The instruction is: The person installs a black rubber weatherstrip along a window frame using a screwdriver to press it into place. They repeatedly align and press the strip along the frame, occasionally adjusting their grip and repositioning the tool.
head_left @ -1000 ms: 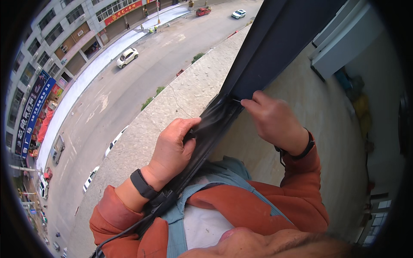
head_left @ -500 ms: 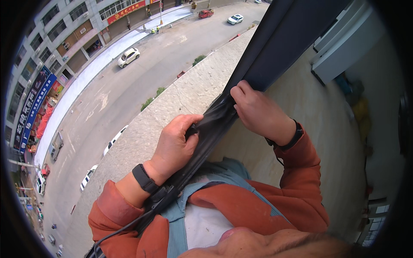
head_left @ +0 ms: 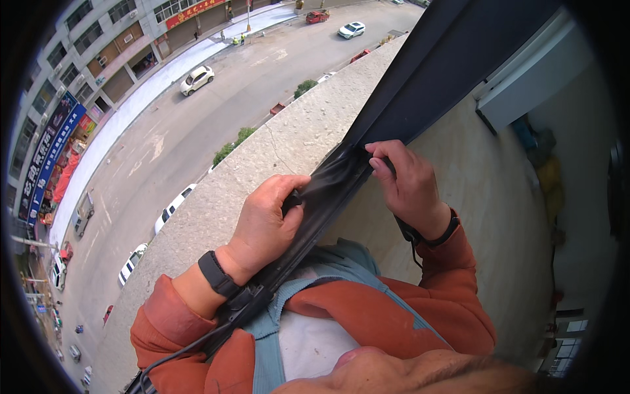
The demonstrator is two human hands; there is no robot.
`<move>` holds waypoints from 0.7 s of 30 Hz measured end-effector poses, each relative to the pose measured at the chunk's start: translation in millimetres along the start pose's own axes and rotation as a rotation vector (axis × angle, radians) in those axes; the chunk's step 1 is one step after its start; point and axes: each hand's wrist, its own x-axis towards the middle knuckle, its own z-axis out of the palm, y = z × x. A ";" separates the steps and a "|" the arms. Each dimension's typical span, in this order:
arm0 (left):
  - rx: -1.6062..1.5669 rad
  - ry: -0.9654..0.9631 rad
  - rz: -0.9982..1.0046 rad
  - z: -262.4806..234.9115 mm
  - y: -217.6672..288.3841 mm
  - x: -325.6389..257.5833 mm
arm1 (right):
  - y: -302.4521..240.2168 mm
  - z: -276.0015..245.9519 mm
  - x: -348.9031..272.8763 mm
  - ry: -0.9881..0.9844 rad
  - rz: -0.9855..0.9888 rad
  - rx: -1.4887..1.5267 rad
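Setting: I look down from high on a building; a grey street (head_left: 197,125) with white cars runs far below at 10 o'clock, and a row of shopfronts (head_left: 98,59) lines its far side.
Ledge: a rough, speckled concrete ledge (head_left: 275,157) slants from 1 o'clock down to 7 o'clock, right under my hands.
Frame: a dark window frame (head_left: 446,65) runs from 1 o'clock toward my chest, with a pale tiled wall (head_left: 485,197) to its right.
Strip: a black rubber sealing strip (head_left: 328,190) lies along the frame's lower edge at the centre of view, bunched and wrinkled between my two hands, then trailing down past my left wrist toward 7 o'clock.
Left hand: my left hand (head_left: 266,220) sits just left of centre, closed around the strip, thumb pressed on its upper face and fingers curled beneath.
Right hand: my right hand (head_left: 410,184) is at 2 o'clock from centre, fingers bent narrow and pinching the strip's top edge where it meets the frame.
Wrists: a black band (head_left: 216,274) wraps my left wrist; a thin dark band (head_left: 443,235) circles my right.
Clothing: orange sleeves (head_left: 420,315) cover both arms, with blue-grey straps (head_left: 269,341) over my chest at 6 o'clock.
Right side: blue and yellow things (head_left: 535,148) lie blurred at 3 o'clock; I cannot tell what they are.
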 end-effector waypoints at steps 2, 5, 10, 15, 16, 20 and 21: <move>0.001 0.000 0.000 0.4 -0.2 0.1 | 6.3 11.9 6.5 -0.072 0.049 -0.004; -0.003 0.005 0.000 0.2 -0.7 -0.4 | 7.0 11.0 5.9 -0.066 0.020 -0.020; 0.013 0.000 -0.007 0.5 -2.5 -0.1 | 2.7 4.2 -0.9 0.044 0.029 -0.006; 0.006 0.005 -0.014 1.5 -2.6 0.5 | 10.2 28.7 2.2 0.002 0.036 -0.032; 0.002 -0.004 -0.022 1.3 -2.0 -0.2 | 10.9 28.9 1.7 0.016 0.057 -0.015; -0.027 -0.039 -0.068 0.9 -2.5 -0.3 | 8.3 23.4 -0.8 0.093 0.024 -0.057; -0.017 -0.029 -0.055 0.9 -2.6 -0.6 | 6.3 22.1 -1.1 0.144 -0.026 -0.079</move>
